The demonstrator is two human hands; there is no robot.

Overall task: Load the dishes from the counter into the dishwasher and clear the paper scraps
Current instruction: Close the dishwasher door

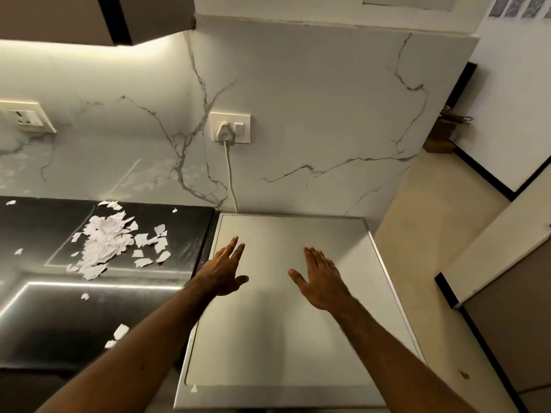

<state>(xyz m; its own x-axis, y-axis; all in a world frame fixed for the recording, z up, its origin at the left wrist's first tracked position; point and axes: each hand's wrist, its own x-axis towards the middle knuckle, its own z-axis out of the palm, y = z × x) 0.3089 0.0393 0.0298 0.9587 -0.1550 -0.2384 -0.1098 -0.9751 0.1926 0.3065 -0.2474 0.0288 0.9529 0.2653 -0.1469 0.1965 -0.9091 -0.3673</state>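
The silver top of the dishwasher fills the middle of the view, seen from above. My left hand is stretched out flat over its left part, fingers straight. My right hand is held the same way over its centre, palm down and empty. A heap of white paper scraps lies on the black counter to the left, with a few loose scraps nearer the front edge. One small scrap sits on the dishwasher top near its front left corner. No dishes are in view.
A white plug and cord run down the marble wall behind the dishwasher. A second socket plate is on the left wall. Beige floor lies to the right, with a dark-edged panel beside it.
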